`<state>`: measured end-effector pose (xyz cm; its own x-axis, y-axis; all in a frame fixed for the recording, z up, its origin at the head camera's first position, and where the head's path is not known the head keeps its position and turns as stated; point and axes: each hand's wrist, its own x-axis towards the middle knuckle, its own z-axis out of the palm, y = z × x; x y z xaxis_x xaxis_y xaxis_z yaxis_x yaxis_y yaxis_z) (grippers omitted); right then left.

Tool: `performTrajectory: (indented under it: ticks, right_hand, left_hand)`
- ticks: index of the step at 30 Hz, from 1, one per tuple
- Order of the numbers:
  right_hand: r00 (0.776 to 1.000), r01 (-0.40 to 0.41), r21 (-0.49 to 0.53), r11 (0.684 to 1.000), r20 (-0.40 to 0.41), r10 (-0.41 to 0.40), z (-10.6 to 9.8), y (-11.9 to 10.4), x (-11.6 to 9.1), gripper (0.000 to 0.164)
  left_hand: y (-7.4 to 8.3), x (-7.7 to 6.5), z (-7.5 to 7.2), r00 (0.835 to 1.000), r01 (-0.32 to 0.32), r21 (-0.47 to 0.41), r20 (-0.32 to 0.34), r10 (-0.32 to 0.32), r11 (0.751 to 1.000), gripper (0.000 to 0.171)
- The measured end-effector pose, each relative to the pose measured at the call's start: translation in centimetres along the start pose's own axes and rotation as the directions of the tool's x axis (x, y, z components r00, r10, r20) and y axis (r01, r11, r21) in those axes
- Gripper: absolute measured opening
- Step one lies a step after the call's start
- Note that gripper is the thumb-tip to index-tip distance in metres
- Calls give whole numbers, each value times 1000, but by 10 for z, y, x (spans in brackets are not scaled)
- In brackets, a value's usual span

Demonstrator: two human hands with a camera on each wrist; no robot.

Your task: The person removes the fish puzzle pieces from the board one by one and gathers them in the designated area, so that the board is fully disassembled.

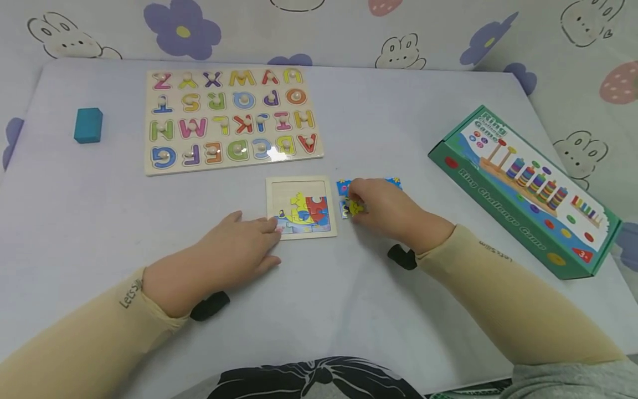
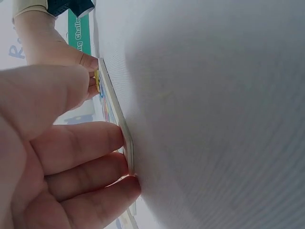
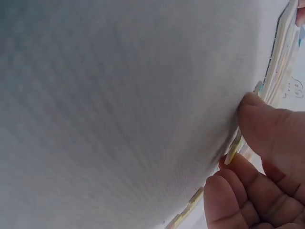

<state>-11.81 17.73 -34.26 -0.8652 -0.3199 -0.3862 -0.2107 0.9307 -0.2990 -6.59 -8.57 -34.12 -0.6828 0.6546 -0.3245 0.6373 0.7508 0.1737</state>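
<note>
A small wooden jigsaw tray (image 1: 301,236) lies in front of the person, partly filled along its bottom and right with joined yellow, red and blue pieces (image 1: 304,215). My left hand (image 1: 239,246) lies flat at the tray's lower left corner; in the left wrist view its fingertips (image 2: 112,136) touch the frame's edge. Just right of the tray, my right hand (image 1: 384,208) pinches a yellow puzzle piece (image 3: 233,150) between thumb and fingers, low over the table. Loose blue pieces (image 1: 343,187) lie around and partly under that hand.
Behind the tray lies a wooden alphabet peg board (image 1: 234,119). A teal block (image 1: 88,125) stands at the far left. On the right, a green Ring Challenge Game box (image 1: 523,194) lies at an angle near the right forearm. The table (image 1: 319,310) has a white cover.
</note>
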Motion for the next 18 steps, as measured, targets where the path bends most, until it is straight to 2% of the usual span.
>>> performTrajectory:
  ticks: [7,14,18]
  right_hand:
    - [1000,-11,-46,999,18,12,-8,-4,-6,31]
    - [996,22,-19,1000,-81,-23,-35,-15,-18,40]
    - [999,21,-52,998,-34,-23,-39,-23,-14,40]
  left_hand:
    - [1,0,1,1000,-5,-4,4,5,1000,54]
    - [0,1,1,1000,-1,2,-6,1,1000,54]
    - [0,2,0,1000,2,-1,-2,-2,1000,54]
